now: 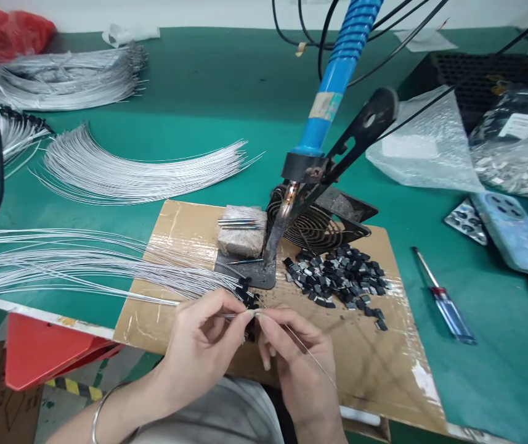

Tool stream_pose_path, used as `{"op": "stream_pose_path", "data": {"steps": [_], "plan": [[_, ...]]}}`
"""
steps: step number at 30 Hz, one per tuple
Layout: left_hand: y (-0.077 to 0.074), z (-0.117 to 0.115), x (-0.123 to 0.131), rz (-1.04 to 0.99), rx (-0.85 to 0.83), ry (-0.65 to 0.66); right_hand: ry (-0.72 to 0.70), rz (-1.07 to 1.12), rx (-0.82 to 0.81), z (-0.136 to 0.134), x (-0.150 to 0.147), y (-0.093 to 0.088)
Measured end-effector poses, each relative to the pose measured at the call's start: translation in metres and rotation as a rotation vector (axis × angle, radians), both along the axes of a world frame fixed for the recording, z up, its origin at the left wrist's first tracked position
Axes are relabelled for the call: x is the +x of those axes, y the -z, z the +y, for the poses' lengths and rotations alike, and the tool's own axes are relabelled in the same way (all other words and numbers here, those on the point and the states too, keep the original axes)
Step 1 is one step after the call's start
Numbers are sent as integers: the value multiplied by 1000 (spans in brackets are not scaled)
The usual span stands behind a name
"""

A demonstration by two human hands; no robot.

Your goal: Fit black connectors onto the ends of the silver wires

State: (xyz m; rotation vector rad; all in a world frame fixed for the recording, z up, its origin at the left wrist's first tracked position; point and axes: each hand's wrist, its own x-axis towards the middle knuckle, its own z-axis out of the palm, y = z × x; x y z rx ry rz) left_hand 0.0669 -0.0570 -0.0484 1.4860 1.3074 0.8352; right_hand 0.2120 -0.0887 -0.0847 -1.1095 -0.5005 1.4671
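Observation:
My left hand point(206, 345) is closed, thumb and forefinger pinching a thin metal rod point(229, 316). Close against it, my right hand point(298, 357) pinches a thin wire point(312, 354), whose end trails down across the back of that hand. The fingertips of both hands meet, hiding where rod and wire come together. Just behind them lies a bundle of silvery wires point(166, 265) with black ends point(246, 293). Above the hands, the metal tip of a blue-handled soldering iron point(282, 225) points down beside a wrapped block point(243, 237) that carries several thin rods point(240, 223).
Small black pieces point(337, 277) are heaped on the cardboard sheet point(374, 376), near a round-grilled fan point(314, 228). A screwdriver point(446, 302) and a phone point(515, 228) lie at right. More wire bundles point(138, 172) spread across the green table point(190, 129) at left.

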Motion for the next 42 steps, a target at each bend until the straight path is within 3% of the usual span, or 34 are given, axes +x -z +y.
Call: {"op": "stream_pose_path", "data": {"steps": [10,30,34,37,39,42], "plan": [[-4,1,-4,167,87,98,-174,48,-78,10,19,-12],[5,-7,4,11,-47,-60,-23,103,-60,1,-4,-4],[2,-1,3,-23,-105,-69,9,-218,43,-1,15,-4],[0,3,2,-43,-151,-82,171,-504,62,-3,45,2],[-1,4,1,-56,-171,-87,294,-990,82,-3,64,8],[-2,5,-1,-57,-181,-84,209,-1435,125,-1,84,17]]}}
